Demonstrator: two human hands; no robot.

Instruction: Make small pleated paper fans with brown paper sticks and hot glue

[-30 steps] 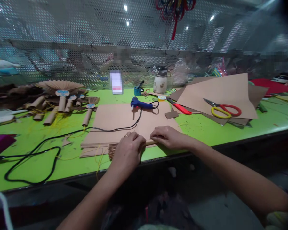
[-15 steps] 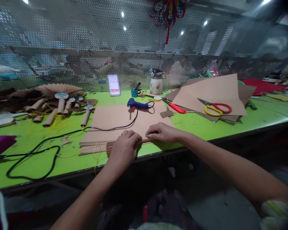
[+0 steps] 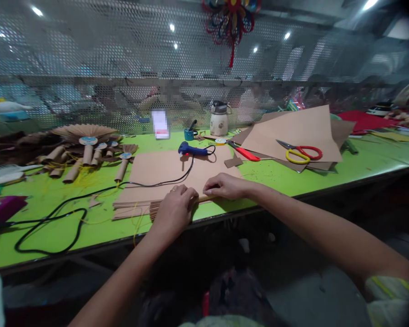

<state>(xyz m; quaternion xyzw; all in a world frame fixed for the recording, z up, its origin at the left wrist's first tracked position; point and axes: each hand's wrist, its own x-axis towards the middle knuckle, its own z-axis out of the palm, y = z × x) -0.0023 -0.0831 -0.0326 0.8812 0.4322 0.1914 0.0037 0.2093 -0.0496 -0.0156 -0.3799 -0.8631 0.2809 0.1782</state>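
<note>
Brown pleated paper (image 3: 154, 210) lay by the front edge of the green table (image 3: 281, 180), the left hand (image 3: 175, 206) gripping with bent fingers, the right hand (image 3: 226, 186) pinching its end (light, easily squashed, probably best held along its folds).

Tightest spot: the narrow gap between left hand (image 3: 175, 206) and right hand (image 3: 225, 186), bridged low by the pleated paper (image 3: 154, 211) both hold. Straight ahead, a low pass over the paper stack (image 3: 150, 170) meets the glue gun (image 3: 193, 150) and its black cord (image 3: 52, 211), which crosses the stack and loops across the table's left. Farther left, paper fans (image 3: 88, 141) crowd the surface. Best lane: bare green table (image 3: 269, 170) right of the stack, only specks on it, bounded by the forearm in front, red-handled tool (image 3: 247, 153) and scissors (image 3: 300, 153) behind. Bottle (image 3: 219, 120), cup (image 3: 188, 134) and phone (image 3: 161, 123) line the back; mesh panel (image 3: 116, 45) walls it off.
</note>
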